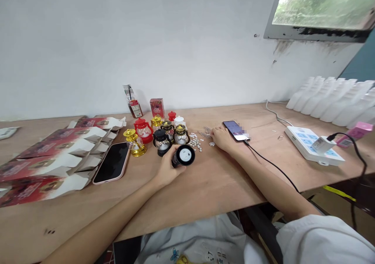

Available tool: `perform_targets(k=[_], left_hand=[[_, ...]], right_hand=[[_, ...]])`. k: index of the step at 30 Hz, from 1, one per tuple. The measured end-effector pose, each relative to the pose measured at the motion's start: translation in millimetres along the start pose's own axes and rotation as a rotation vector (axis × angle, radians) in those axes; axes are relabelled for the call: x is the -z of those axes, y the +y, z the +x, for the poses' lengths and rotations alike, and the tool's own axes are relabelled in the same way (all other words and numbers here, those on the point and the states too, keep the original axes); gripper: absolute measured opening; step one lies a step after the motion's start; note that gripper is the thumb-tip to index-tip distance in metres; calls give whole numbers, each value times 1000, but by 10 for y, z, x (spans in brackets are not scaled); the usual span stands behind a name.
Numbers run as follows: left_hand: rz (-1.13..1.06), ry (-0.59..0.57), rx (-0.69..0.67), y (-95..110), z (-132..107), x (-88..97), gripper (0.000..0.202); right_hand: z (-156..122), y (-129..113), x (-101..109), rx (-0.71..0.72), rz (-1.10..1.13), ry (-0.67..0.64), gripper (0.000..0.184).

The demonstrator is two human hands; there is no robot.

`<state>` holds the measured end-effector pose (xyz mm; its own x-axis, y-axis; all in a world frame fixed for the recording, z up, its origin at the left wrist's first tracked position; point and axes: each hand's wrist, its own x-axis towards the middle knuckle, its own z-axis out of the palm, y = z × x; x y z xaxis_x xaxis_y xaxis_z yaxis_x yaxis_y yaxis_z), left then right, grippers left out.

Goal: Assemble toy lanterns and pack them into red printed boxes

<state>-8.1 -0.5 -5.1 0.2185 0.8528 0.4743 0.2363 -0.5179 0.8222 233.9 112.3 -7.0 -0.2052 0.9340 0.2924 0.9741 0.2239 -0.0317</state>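
Black lantern (183, 156) in left hand (167, 169)

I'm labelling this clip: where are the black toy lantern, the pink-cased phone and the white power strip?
Black plastic toy lantern (184, 155): head view, its round end.
Pink-cased black-screened phone (113, 163): head view, middle of screen.
White flat power strip (301, 139): head view, top face.

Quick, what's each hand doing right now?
Left hand: closed around a black toy lantern.
Right hand: knuckles up beside small silver discs; open or closed cannot be told.
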Motion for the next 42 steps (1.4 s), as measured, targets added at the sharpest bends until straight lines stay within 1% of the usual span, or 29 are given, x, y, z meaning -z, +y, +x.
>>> perform_targets(k=[5, 11, 15, 20, 23, 27, 30, 35, 38, 42], left_hand=[[4, -2, 19, 19, 4, 0, 43], [17, 4, 15, 37, 7, 10, 43], [21, 10, 20, 26, 3, 10, 42], [8, 8, 12, 28, 1, 11, 43], [-1, -1, 9, 52, 4, 12, 42], [-8, -3, -9, 66, 10, 10, 41], [-4, 1, -8, 55, 9, 10, 41], [5, 0, 3, 45, 4, 12, 42], [-3, -6, -7, 56, 7, 12, 41], [5, -4, 12, 72, 11, 11, 41]], right_hand=[[-14, -3, 3, 6, 11, 14, 21], [14, 27, 11, 12, 32, 86, 27], [25, 44, -5, -4, 65, 120, 30], [18, 68, -59, -46, 127, 131, 35], [31, 88, -100, -70, 184, 159, 35], [78, 118, -135, -125, 278, 234, 36], [114, 143, -126, -177, 356, 308, 37], [146, 200, -79, -226, 497, 419, 31], [157, 244, -89, -254, 577, 457, 31], [184, 319, -163, -318, 667, 480, 34]])
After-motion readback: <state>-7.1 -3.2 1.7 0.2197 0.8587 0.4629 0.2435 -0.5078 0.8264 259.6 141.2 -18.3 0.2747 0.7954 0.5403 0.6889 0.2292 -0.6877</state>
